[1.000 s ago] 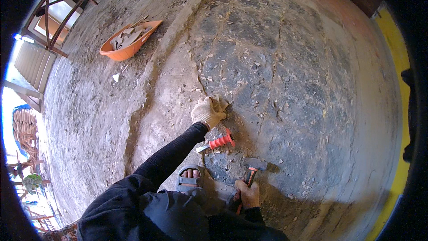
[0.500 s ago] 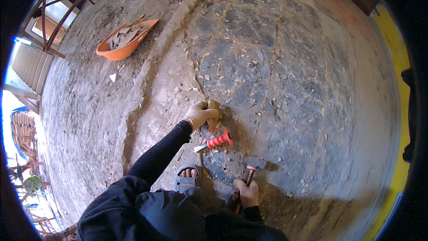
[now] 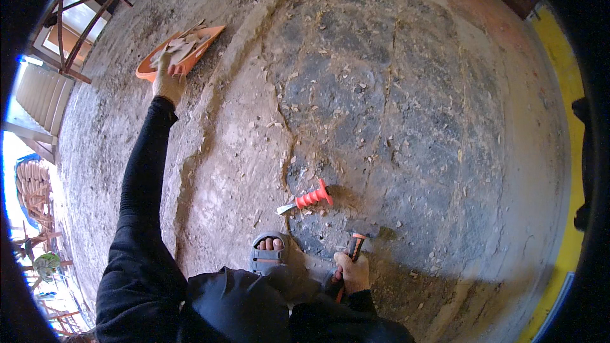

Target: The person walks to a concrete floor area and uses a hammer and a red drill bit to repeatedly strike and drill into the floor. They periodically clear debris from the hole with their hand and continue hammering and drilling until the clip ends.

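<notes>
My gloved left hand (image 3: 169, 84) reaches out to the near edge of an orange tub (image 3: 202, 51), where broken flat pieces (image 3: 181, 46) are heaped. Its thumb and fingers are apart, and I see nothing held between them. Low in the view, my gloved right hand (image 3: 353, 272) is wrapped round the black and orange handle of a hammer (image 3: 357, 245), its head resting at floor level. A chisel (image 3: 312, 199) with a red ribbed hand guard lies on the floor ahead of my foot, its metal blade pointing left.
Small chips are scattered over the rough dark floor (image 3: 419, 152). A raised mortar ridge (image 3: 213, 98) runs between me and the tub. My sandalled foot (image 3: 269, 251) stands near the chisel. Wooden trestle legs (image 3: 61, 32) are at the far left; a yellow strip (image 3: 562, 89) edges the right.
My left hand has swung from beside the chisel forward and left to the tub. The flat broken piece it held is no longer in it. My right hand and the hammer are nearly still.
</notes>
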A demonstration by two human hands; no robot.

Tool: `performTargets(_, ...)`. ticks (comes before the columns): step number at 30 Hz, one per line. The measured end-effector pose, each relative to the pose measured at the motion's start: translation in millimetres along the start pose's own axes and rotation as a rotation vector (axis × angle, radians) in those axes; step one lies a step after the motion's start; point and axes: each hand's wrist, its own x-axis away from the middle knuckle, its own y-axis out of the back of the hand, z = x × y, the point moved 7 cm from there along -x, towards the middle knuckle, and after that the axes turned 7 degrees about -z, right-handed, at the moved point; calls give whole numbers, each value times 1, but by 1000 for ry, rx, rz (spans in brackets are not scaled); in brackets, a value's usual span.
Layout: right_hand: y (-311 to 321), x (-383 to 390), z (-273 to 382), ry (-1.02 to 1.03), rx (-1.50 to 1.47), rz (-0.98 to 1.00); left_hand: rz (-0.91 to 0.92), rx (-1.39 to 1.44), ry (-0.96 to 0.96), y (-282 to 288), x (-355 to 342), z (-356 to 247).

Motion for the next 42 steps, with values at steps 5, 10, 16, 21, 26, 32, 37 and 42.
performTargets(5, 1, -2, -1, 18, -2, 31, 225, -716, -208, 3, 69, 47)
performTargets(10, 7, -3, -2, 6, 30, 3, 655, -1251, -778, -5, 270, 173)
performTargets(16, 7, 3, -8, -75, -141, 198, 974, -1688, -595, -22, 413, 231)
performTargets(21, -8, 28, -19, -320, -725, 553, 1015, -1760, -664, -19, 423, 248)
performTargets(26, -8, 52, -30, -382, -875, 646, 954, -1170, 33, -10, 390, 264)
performTargets(32, -2, 57, -37, -368, -732, 592, 794, -643, 19, -55, 299, 212)
performTargets(37, -7, 53, -41, -448, -734, 565, 726, -554, -92, -74, 262, 223)
performTargets(42, -5, 55, -38, -426, -679, 512, 615, -754, -190, -75, 255, 234)
